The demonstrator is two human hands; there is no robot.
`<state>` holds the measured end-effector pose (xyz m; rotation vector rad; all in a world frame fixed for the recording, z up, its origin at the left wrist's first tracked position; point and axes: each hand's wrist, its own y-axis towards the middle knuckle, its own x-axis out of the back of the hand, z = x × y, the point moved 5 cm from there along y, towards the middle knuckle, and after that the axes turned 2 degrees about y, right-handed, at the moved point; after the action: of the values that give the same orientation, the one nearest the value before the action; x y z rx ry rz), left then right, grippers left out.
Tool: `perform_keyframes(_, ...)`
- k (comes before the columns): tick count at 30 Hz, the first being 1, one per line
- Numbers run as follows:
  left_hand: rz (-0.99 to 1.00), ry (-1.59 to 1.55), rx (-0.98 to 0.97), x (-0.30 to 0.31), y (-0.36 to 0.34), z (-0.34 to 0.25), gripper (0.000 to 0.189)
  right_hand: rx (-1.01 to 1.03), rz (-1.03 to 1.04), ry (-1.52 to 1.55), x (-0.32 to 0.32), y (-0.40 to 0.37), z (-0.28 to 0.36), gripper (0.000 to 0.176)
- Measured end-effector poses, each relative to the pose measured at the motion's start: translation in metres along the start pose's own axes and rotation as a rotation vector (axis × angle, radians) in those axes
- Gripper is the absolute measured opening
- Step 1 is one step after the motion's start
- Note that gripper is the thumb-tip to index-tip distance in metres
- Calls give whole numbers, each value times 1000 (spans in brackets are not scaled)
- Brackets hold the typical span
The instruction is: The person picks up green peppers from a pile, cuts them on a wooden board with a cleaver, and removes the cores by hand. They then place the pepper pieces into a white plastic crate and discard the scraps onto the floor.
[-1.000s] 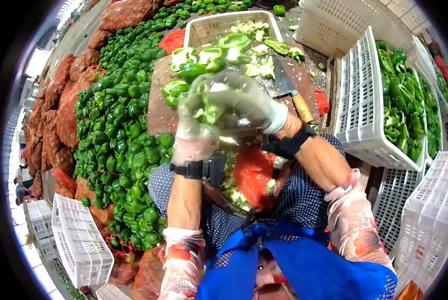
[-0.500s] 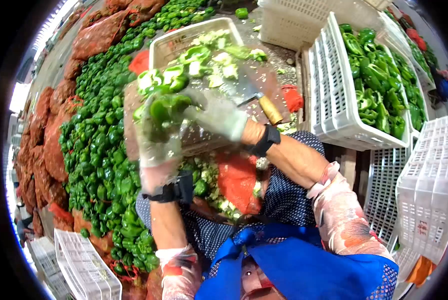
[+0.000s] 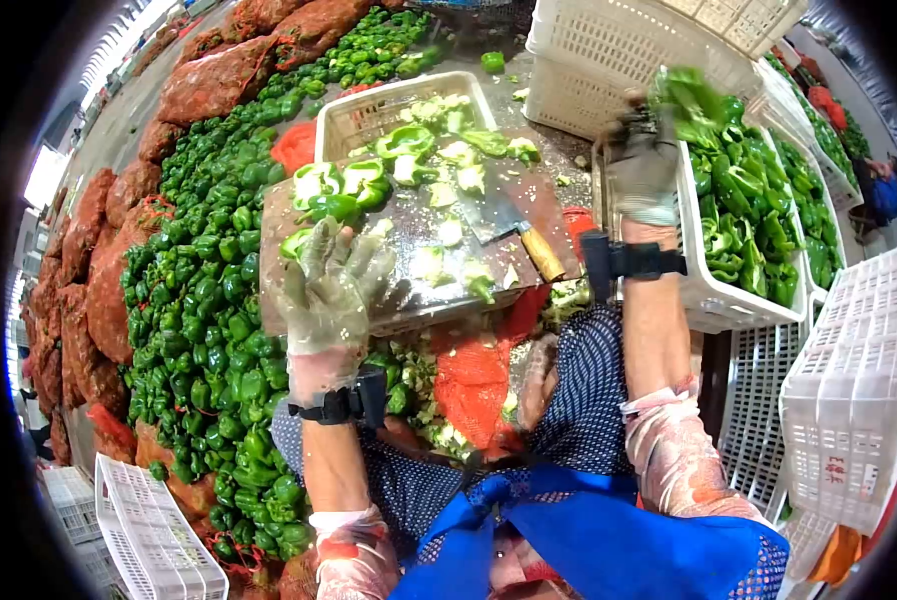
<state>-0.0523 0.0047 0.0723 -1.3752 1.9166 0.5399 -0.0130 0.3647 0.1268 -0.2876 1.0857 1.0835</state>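
My left hand (image 3: 331,290), in a wet whitish glove, is open with fingers spread at the left edge of the cutting board (image 3: 409,285). Just beyond its fingertips lie cut green peppers (image 3: 344,188). My right hand (image 3: 644,150), in a dark, soiled glove blurred by motion, is at the left rim of a white crate (image 3: 704,250) full of cut peppers. Green pepper pieces (image 3: 694,100) are at its fingers, over the crate. A knife (image 3: 541,255) with a wooden handle rests on the board among pale pepper cores (image 3: 461,155).
Whole green peppers (image 3: 204,270) are heaped at the left, beside filled red mesh sacks (image 3: 214,80). A beige basket (image 3: 469,85) stands behind the board. Stacked crates (image 3: 579,75) rise at the back right; more white crates (image 3: 849,400) stand at the right.
My right hand has moved right, from the board to the crate, with green pepper pieces. My left hand has opened and sits lower. The pepper between my hands is gone from there.
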Motion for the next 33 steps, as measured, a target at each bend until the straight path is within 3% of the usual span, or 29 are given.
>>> perform_keyframes(3,15,28,15,2,-1,1,81,85,-142,-303,36,18,8,31)
perform_keyframes(4,30,29,21,7,1,-1,81,77,-152,-438,19,12,-5,26)
perform_keyframes(6,37,30,11,10,2,-2,83,-52,-222,-858,41,25,-38,27)
perform_keyframes(7,64,-11,1,10,0,-5,84,-7,-155,-1194,50,34,-50,31)
perform_keyframes(9,-8,101,2,10,-1,-8,84,-126,-11,-1489,62,50,-80,59)
perform_keyframes(11,4,94,8,11,-1,-6,83,-137,63,-1955,61,63,-99,51)
perform_keyframes(14,29,93,19,15,3,-5,80,-335,353,-2209,67,73,-137,41)
perform_keyframes(16,31,124,25,18,7,-5,79,-331,464,-2407,63,74,-158,41)
perform_keyframes(20,66,120,55,10,13,-7,75,-452,490,-2556,87,90,-183,40)
perform_keyframes(23,91,151,87,11,15,-5,75,-393,241,-2199,77,93,-163,41)
perform_keyframes(24,64,164,101,8,14,-6,75,-319,159,-1989,77,97,-158,45)
perform_keyframes(25,74,143,99,8,14,-7,75,-401,22,-1620,86,95,-155,41)
perform_keyframes(27,98,102,96,8,13,-8,75,-583,19,-955,86,88,-156,34)
perform_keyframes(28,63,86,106,8,13,-8,74,-596,-6,-839,75,81,-152,31)
perform_keyframes(31,53,110,116,7,14,-10,73,-610,41,-756,51,68,-142,31)
perform_keyframes(33,20,70,118,11,15,-9,68,-526,143,-1289,63,65,-129,40)
